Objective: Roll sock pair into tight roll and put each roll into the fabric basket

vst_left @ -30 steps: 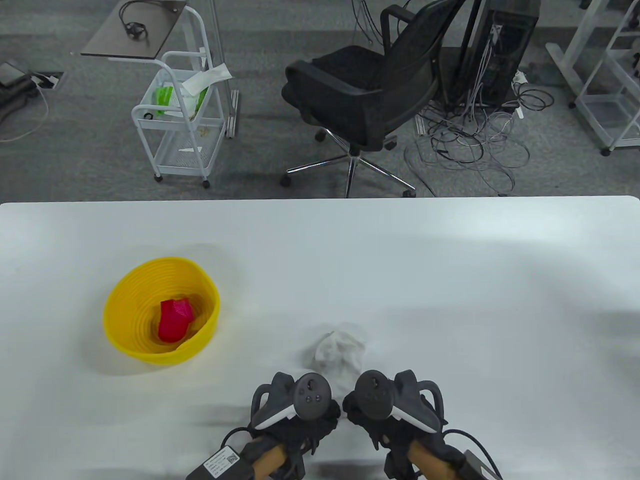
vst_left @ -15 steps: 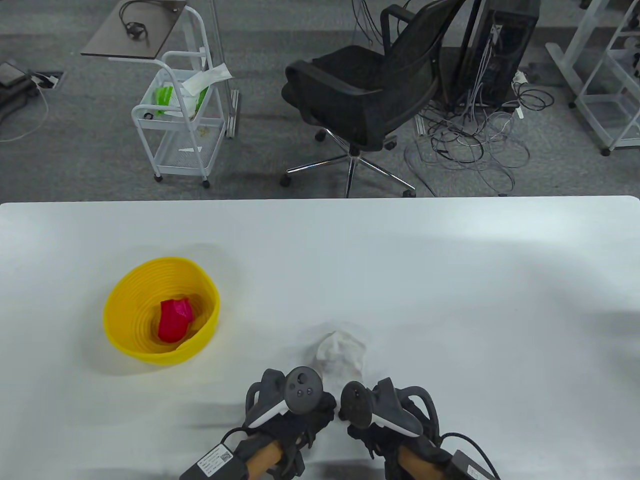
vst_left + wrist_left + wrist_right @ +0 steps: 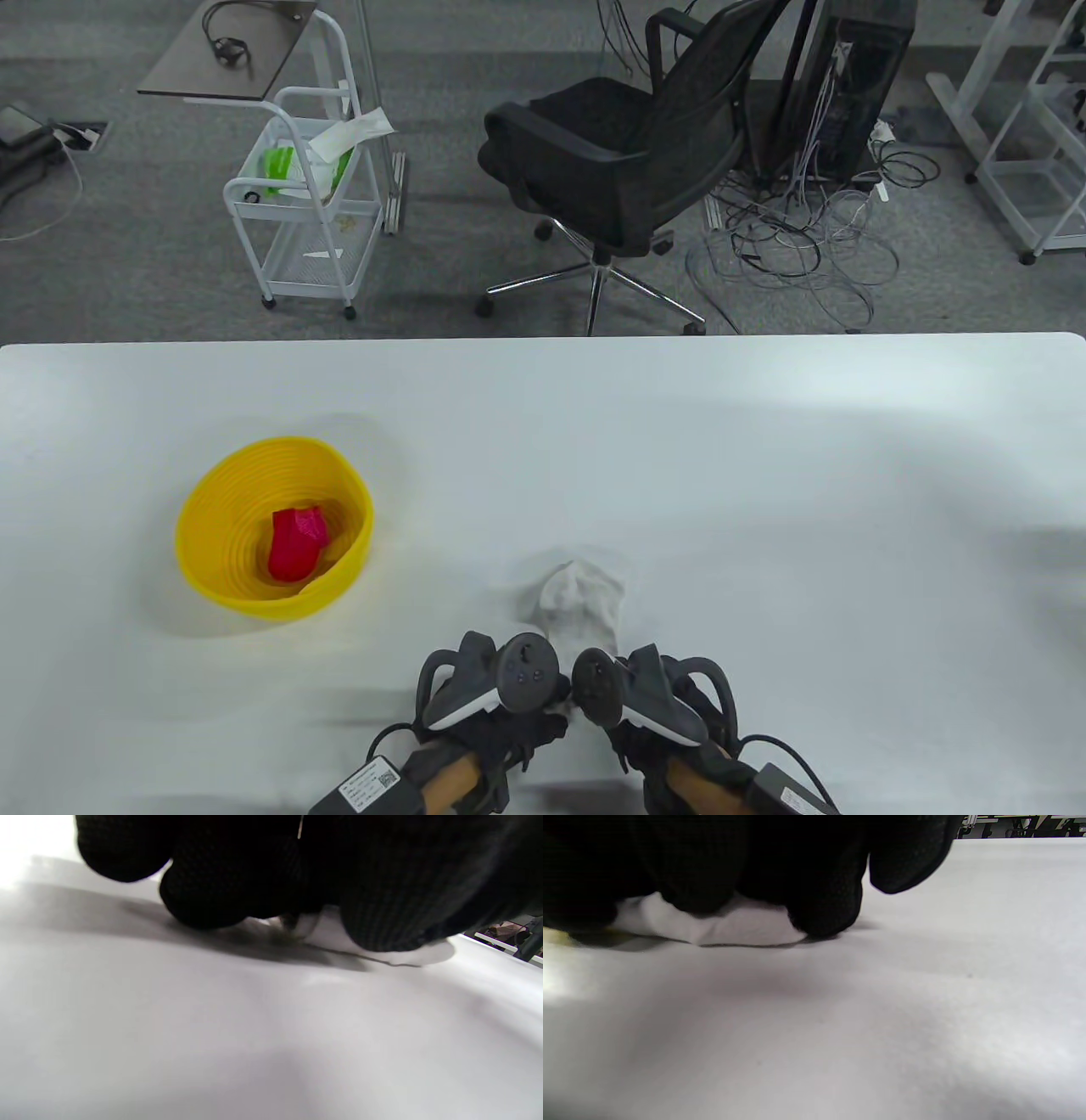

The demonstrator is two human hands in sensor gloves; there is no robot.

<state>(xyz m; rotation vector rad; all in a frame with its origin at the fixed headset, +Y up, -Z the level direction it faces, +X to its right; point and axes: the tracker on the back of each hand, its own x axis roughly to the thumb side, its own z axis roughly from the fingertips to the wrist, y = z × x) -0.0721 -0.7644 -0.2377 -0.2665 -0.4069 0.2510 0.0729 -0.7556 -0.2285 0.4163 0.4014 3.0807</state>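
— Where are the white socks [image 3: 575,601]?

— Near the table's [image 3: 764,475] front edge, bunched, their near end under both gloved hands.

— And each grip?

— Left hand [image 3: 501,692] and right hand [image 3: 632,692] both curl fingers [image 3: 823,906] onto the fabric, holding it down.

— The yellow basket [image 3: 199,543]?

— Toward the table's left edge, holding 1 red roll [image 3: 297,542].

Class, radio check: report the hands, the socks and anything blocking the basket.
Left hand and right hand both gripping white sock pair at near end. Pink roll in yellow basket. Path to basket unobstructed.
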